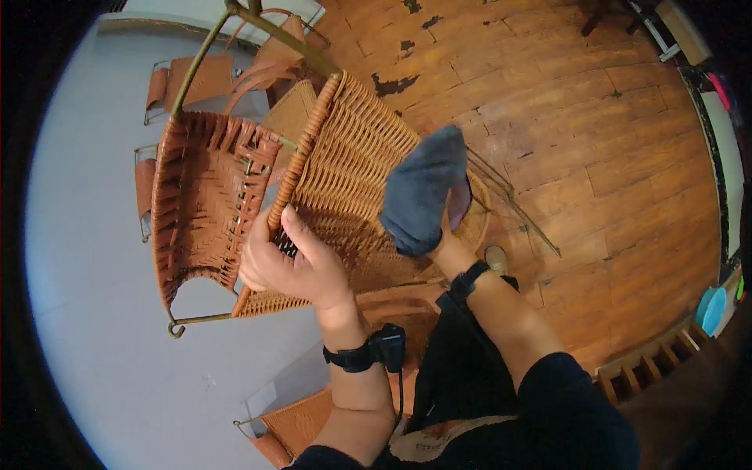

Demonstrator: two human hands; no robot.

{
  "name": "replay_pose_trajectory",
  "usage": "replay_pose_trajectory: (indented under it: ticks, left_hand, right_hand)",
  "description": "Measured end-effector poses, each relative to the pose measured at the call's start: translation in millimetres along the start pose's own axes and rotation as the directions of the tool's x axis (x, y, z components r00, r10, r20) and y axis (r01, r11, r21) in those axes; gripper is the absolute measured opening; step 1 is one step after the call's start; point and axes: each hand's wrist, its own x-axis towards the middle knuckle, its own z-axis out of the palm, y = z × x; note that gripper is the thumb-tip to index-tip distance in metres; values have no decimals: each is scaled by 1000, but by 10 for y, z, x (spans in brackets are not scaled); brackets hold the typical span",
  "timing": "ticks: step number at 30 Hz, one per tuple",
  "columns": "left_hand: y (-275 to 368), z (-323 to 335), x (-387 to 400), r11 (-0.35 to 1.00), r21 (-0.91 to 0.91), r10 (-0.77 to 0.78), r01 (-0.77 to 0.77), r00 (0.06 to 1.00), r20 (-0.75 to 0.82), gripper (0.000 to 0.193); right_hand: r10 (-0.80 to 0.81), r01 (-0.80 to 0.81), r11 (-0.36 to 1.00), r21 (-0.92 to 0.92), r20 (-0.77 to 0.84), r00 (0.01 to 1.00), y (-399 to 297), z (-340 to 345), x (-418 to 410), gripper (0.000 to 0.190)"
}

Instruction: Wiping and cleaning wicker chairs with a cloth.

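Note:
A wicker chair (358,147) with thin brass-coloured metal rods is tilted up in front of me. My left hand (294,258) is closed around its cane-wrapped edge (302,144), thumb on top. In my right hand (445,235) is a bunched blue-grey cloth (424,185), held over the woven surface toward the chair's right end. The cloth hides most of those fingers; whether it presses on the weave I cannot tell. Left of the wrapped edge, a curved reddish-brown woven panel (200,197) is joined to the metal frame (202,59).
Pale wall (94,194) runs along the left, with several brown sling-type pieces on metal frames (200,79) against it. Worn wooden flooring (564,129) spreads to the right. Slender metal rods (531,226) jut past the chair. A light-blue basin (712,311) and wooden slats (646,370) lie lower right.

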Motion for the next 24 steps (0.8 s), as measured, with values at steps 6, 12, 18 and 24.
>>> replay_pose_trajectory:
  ticks: [6,12,18,24]
  left_hand:
    - [-69,-73,54,997,75,29,-27,1000,-13,27]
    - [-52,-95,17,1000,-13,3,-3,999,41,25]
    - [3,-63,41,1000,-2,-3,3,998,61,26]
    - [-74,-92,3,999,50,3,-5,999,34,29]
  right_hand:
    - [-76,242,715,-656,271,960,447,378,144,75]
    - [-111,287,558,-778,273,956,378,1002,263,78]
    - [33,-97,976,194,308,951,192,-210,-89,75]
    - [-96,376,-12,-927,375,922,527,233,117,62]
